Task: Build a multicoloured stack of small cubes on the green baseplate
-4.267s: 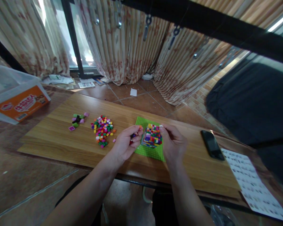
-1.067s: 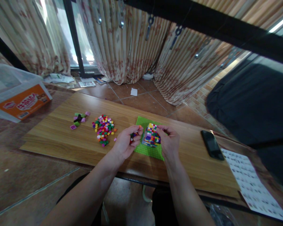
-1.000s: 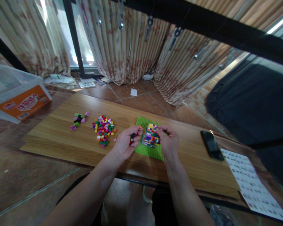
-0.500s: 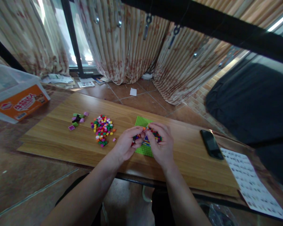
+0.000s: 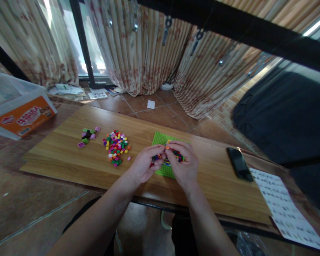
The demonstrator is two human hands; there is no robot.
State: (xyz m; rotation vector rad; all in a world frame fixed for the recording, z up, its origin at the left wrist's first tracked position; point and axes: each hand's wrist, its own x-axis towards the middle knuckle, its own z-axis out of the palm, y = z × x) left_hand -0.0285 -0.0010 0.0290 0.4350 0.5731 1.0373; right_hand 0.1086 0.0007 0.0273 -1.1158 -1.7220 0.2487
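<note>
A green studded baseplate [image 5: 160,138] lies on the wooden board, with colourful toy bricks [image 5: 179,155] built up on it, partly covered by my hands. Above its left side my left hand [image 5: 145,161] is closed, with several small dark and coloured bricks [image 5: 156,158] showing in its curled fingers. My right hand [image 5: 185,163] pinches a small orange brick [image 5: 167,147] between thumb and forefinger, close to my left fingertips. The rest of the bricks under the hands is hidden.
A pile of small mixed bricks [image 5: 116,145] lies left of the hands, and a smaller group of bricks [image 5: 88,135] farther left. To the right are a black phone [image 5: 239,163] and a printed sheet [image 5: 285,206]. A clear plastic bin [image 5: 18,110] stands far left.
Both hands have shifted slightly to the right. The orange brick shows more plainly at the right fingertips. The brick piles, phone and sheet stay where they were.
</note>
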